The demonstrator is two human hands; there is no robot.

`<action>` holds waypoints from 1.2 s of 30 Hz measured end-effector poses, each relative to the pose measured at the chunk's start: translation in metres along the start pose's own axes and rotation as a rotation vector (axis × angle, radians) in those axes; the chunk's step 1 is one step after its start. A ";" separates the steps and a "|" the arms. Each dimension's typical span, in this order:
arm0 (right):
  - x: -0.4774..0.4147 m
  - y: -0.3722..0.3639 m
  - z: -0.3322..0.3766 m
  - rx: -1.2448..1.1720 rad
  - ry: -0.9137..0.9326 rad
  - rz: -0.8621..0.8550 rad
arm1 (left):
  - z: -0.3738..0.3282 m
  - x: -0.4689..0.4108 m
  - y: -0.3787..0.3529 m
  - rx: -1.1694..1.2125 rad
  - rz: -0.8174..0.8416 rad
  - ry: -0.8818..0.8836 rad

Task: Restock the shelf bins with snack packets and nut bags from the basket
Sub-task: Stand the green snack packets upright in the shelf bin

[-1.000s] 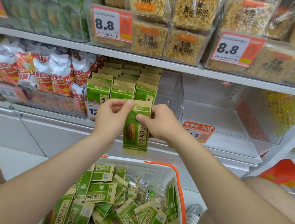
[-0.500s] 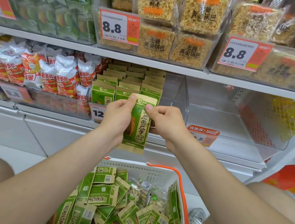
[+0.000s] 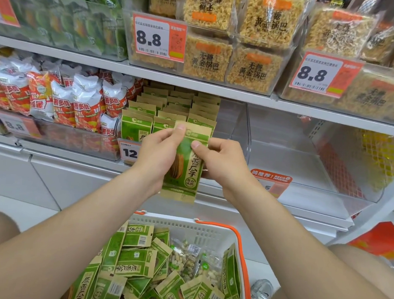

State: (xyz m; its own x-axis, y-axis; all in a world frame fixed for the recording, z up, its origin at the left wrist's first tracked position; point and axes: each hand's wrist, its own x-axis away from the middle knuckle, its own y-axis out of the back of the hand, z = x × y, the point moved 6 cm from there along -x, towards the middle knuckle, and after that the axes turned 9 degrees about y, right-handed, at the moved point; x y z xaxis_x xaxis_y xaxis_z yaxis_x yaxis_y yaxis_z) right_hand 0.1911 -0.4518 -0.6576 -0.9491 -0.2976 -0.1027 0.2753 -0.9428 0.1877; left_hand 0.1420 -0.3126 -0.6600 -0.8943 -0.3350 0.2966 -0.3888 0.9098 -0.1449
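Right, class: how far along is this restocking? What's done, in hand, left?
Done: rows of green packets stand in one bin. In hand: left hand and right hand pinch another packet before it. Left: basket holds loose packets and nut bags; neighbouring clear bin bare.

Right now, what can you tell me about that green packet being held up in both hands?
The green packet is a flat, sealed pouch, green in the middle with tan, paper-like bands at top and bottom, printed with a striped seed, dark Chinese characters and a round badge. It hangs roughly upright, its printed face toward the camera, in front of the bin of matching packets. The left hand pinches its upper left edge, the right hand its upper right side, thumbs on the front.
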 end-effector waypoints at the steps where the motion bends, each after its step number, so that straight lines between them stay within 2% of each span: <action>1: -0.003 0.004 -0.001 -0.010 0.013 -0.071 | -0.001 0.000 0.000 -0.066 -0.004 -0.023; 4: -0.007 0.018 0.000 -0.085 -0.011 -0.270 | 0.001 0.000 -0.001 -0.344 -0.020 -0.114; 6: -0.010 0.025 -0.002 -0.137 -0.067 -0.314 | 0.005 0.002 -0.007 -0.506 0.051 -0.198; 8: -0.009 0.026 -0.007 -0.217 -0.167 -0.302 | 0.007 0.002 -0.011 -0.578 0.114 -0.274; 10: -0.008 0.026 -0.015 -0.284 -0.278 -0.271 | 0.005 0.000 -0.010 -0.653 0.099 -0.379; 14: -0.007 0.022 -0.019 -0.264 -0.348 -0.157 | 0.004 -0.001 -0.009 -0.785 0.065 -0.531; 16: -0.009 0.021 -0.012 -0.182 -0.277 -0.082 | 0.006 -0.005 -0.007 -0.795 0.090 -0.512; 18: -0.011 0.025 0.003 -0.054 -0.066 -0.079 | 0.013 -0.014 -0.006 -0.874 0.102 -0.476; 20: -0.012 0.033 0.025 0.233 0.233 -0.159 | 0.018 -0.022 -0.002 -1.014 0.017 -0.468; 22: -0.006 0.034 0.044 0.395 0.460 -0.210 | 0.019 -0.025 0.004 -1.123 -0.097 -0.465; 25: -0.004 0.034 0.052 0.423 0.579 -0.244 | 0.019 -0.025 0.009 -1.263 -0.190 -0.441; 30: -0.026 0.034 0.020 0.537 0.475 -0.278 | 0.015 -0.023 0.010 -1.350 -0.265 -0.482; 36: -0.046 0.022 -0.021 0.622 0.204 -0.240 | 0.012 -0.022 0.009 -1.364 -0.267 -0.511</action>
State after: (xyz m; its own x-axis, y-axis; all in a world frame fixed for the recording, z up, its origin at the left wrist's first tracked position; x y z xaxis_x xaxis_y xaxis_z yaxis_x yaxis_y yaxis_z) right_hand 0.2443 -0.4620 -0.6689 -0.9084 -0.1714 -0.3813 -0.1349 -0.7432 0.6554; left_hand 0.1557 -0.3004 -0.6795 -0.9233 -0.3097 -0.2272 -0.3056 0.2339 0.9230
